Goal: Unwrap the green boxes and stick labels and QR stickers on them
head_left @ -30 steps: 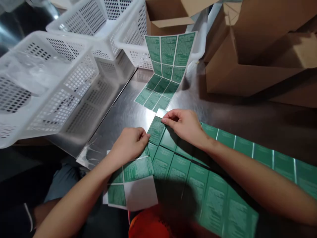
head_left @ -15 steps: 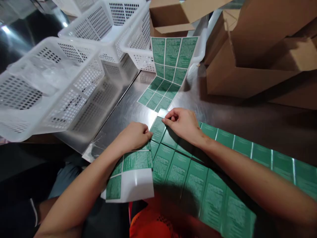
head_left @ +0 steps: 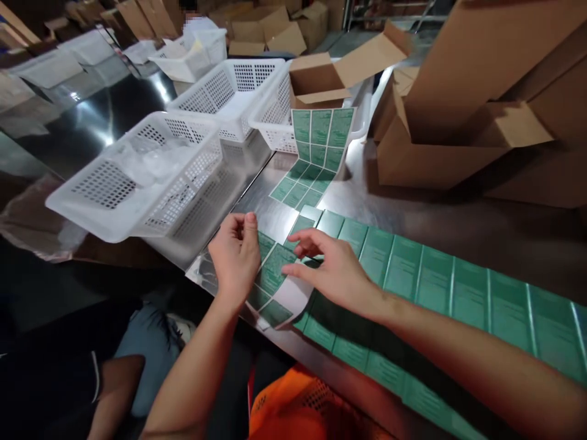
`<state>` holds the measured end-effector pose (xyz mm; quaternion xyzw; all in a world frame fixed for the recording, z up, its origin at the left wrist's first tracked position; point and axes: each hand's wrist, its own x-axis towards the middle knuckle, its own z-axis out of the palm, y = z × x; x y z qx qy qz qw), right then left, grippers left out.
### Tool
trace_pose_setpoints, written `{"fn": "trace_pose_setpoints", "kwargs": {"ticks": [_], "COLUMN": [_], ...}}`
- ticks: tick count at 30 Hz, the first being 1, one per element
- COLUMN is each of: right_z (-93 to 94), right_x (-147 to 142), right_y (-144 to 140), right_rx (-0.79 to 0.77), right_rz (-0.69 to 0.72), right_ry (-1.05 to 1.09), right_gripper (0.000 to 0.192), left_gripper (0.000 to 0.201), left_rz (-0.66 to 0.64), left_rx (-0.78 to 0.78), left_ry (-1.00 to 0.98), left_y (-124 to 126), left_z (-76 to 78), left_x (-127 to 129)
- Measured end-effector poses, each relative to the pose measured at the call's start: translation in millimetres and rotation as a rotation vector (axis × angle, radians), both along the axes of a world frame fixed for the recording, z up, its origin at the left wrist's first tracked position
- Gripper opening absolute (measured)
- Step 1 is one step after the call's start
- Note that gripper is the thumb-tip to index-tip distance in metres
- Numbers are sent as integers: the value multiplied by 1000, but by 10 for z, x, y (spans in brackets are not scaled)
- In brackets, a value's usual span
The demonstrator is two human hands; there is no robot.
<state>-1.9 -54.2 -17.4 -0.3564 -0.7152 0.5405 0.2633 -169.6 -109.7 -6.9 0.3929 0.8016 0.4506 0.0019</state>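
Note:
My left hand (head_left: 235, 260) is closed on a sheet of green labels (head_left: 272, 269), which bends down over the table edge and shows a bare white strip. Just right of that sheet, my right hand (head_left: 328, 266) has thumb and fingers apart, with nothing visible between them. Its thumb tip is close to the labels; whether it touches them I cannot tell. Below and beside my right arm, green boxes (head_left: 415, 269) lie side by side in two rows, partly covered by the arm and its shadow. Another label sheet (head_left: 316, 153) leans upward beyond my hands, its lower part flat on the metal table.
White perforated baskets (head_left: 183, 174) stand at the left and back, one holding clear plastic. An open carton (head_left: 316, 79) rests in the back basket. A larger open carton (head_left: 440, 162) stands at the right. A person's arm (head_left: 121, 379) shows at lower left.
My left hand has lifted and turned upright with the label sheet. My right hand has moved off the end box and opened its fingers beside the sheet. The view has tilted up.

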Motion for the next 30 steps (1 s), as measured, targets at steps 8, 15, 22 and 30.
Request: {"fn": "trace_pose_setpoints", "kwargs": {"ticks": [8, 15, 22, 30], "right_z": [18, 333, 235, -135], "right_x": [101, 482, 652, 570], "right_y": [-190, -341, 471, 739], "right_rx": [785, 710, -30, -81], "right_rz": [9, 306, -158, -175], "right_ry": [105, 293, 60, -77], "right_gripper": [11, 10, 28, 31], "left_gripper": [33, 41, 48, 32], "left_rz": [29, -147, -806, -831], "left_rx": [-42, -230, -473, -568], "left_ry": [38, -98, -401, -270], "left_y": [-12, 15, 79, 304], "left_z": [8, 26, 25, -178], "left_x": [-15, -227, 34, 190]}}
